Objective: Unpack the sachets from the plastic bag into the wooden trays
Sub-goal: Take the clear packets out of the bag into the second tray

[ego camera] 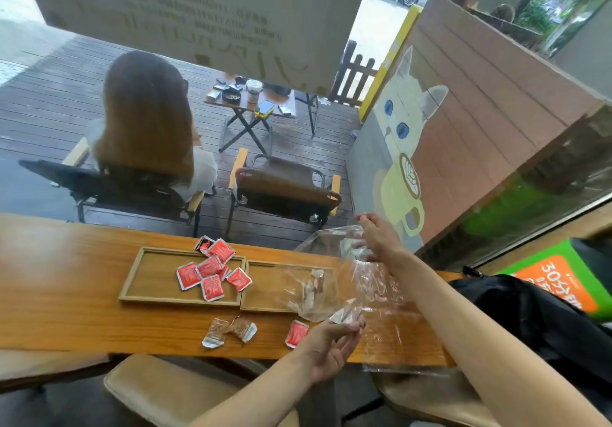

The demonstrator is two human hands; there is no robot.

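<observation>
A wooden counter [66, 294] is carrying two wooden trays [145, 281], red sachets [212, 272] lying in the left one. The right hand [377, 238] is gripping the clear plastic bag [374, 294] aloft; the left hand [328, 347] is pinching a pale sachet [346, 314] at its mouth.

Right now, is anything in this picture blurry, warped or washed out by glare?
Head view: wide-angle bend curves the wooden counter and window frame; daylight is soft, with no hard shadows; the clear plastic bag catches glare and hazes what is inside; the left hand and right hand look slightly soft; red sachets in the left tray stay readable.
</observation>
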